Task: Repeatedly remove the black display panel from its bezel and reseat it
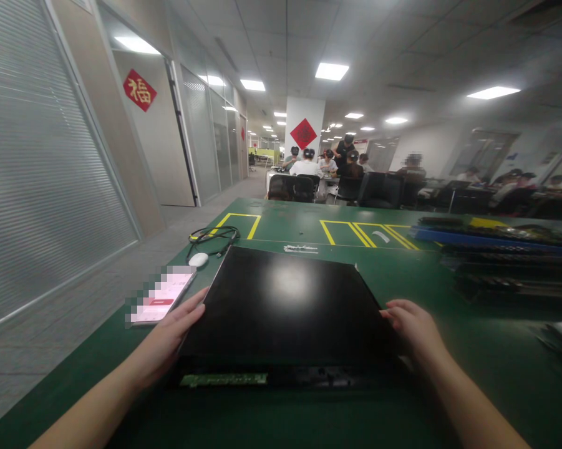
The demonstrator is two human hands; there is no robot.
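Note:
A black, glossy LCD panel lies between my hands, with a ceiling light mirrored in its surface. Along its near edge runs a dark strip carrying a narrow green circuit board. My left hand is closed on the panel's left edge, its fingers partly hidden under it. At the right edge, my right hand pinches the panel with thumb and curled fingers. Whether the panel touches the table or is held just above it, I cannot tell.
On the green table are a lit phone, a white mouse and a coiled black cable at left. White scraps lie beyond the panel. Stacked dark panels stand right. People sit at tables behind.

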